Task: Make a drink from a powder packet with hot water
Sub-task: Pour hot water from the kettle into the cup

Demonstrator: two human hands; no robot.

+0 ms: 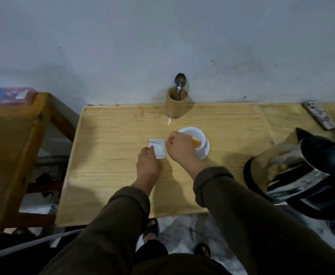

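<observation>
A white powder packet (157, 147) lies flat on the wooden table (113, 175). My left hand (148, 163) rests on its lower left corner with the fingertips touching it. My right hand (179, 147) sits just right of the packet with the fingers curled near its top right corner; whether it pinches the packet is unclear. A white cup (197, 141) holding orange powder stands right behind my right hand. A steel electric kettle (301, 175) with a black handle and lid stands at the right.
A bamboo holder (176, 104) with a metal spoon (180, 84) stands against the wall at the table's back edge. A wooden chair or shelf (14, 155) is on the left. A small dark device (319, 116) lies at the back right.
</observation>
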